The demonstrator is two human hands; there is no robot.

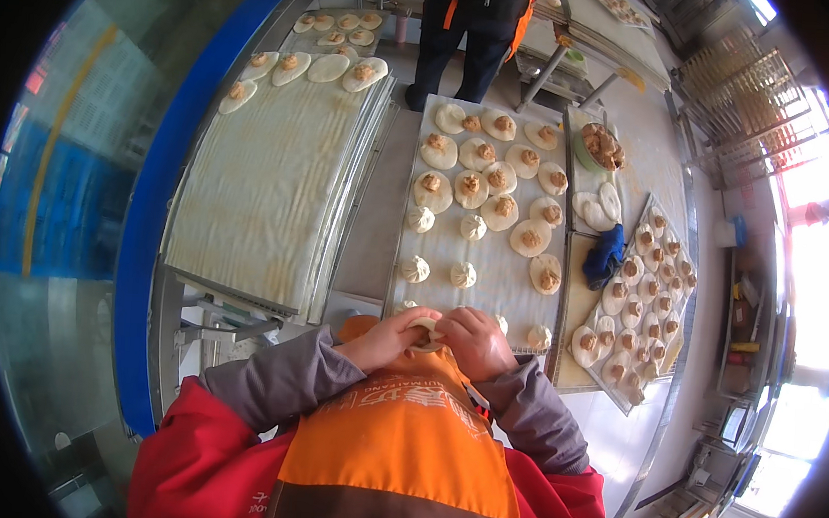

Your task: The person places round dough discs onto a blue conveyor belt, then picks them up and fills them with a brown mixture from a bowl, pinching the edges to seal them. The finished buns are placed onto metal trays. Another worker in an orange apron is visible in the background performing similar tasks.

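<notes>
Close to my body, over the near edge of a lined tray (510,306), I hold a partly gathered dough bun (424,326) between both hands. My left hand (384,341) cups its left side with curled fingers. On the other side, my right hand (476,343) pinches at the dough's rim. Filling inside this bun cannot be made out. Just beyond my hands sit several pleated buns (416,269). Farther up the tray lie flat dough rounds (531,237), each bearing a lump of brown filling.
At left stands a stack of lined trays (250,185) with a few topped rounds at its far end. To the right are a bowl of filling (602,147), plain dough rounds (597,209), a blue cloth (604,257) and another loaded tray (637,313). Another person (473,37) stands beyond.
</notes>
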